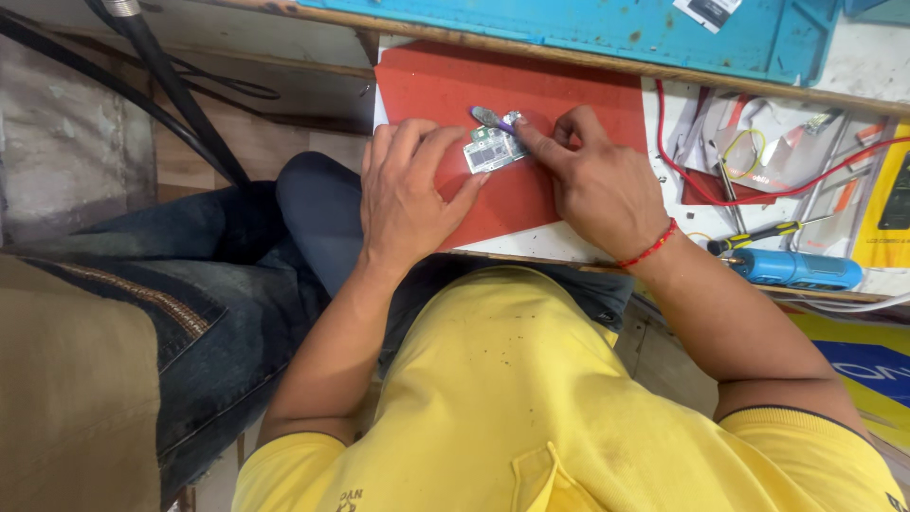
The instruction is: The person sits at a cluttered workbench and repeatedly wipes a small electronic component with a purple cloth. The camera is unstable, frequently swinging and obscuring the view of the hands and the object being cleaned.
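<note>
A small silver-green circuit board [493,150] lies on a red mat [569,95] on the workbench. My left hand [409,190] rests flat on the mat, its fingertips touching the board's left edge. My right hand [597,180] presses on the board's right end with the index finger and pinches a thin tool with a purple tip [491,118] that touches the top of the board. A red thread band circles my right wrist.
A blue work mat [607,28] lies beyond the red one. To the right are a red wire [739,199], tweezers, a yellow-black screwdriver [763,234], a blue cylindrical tool [796,268] and plastic packets. Black cables [171,85] hang at the left. My knee in jeans sits below the bench edge.
</note>
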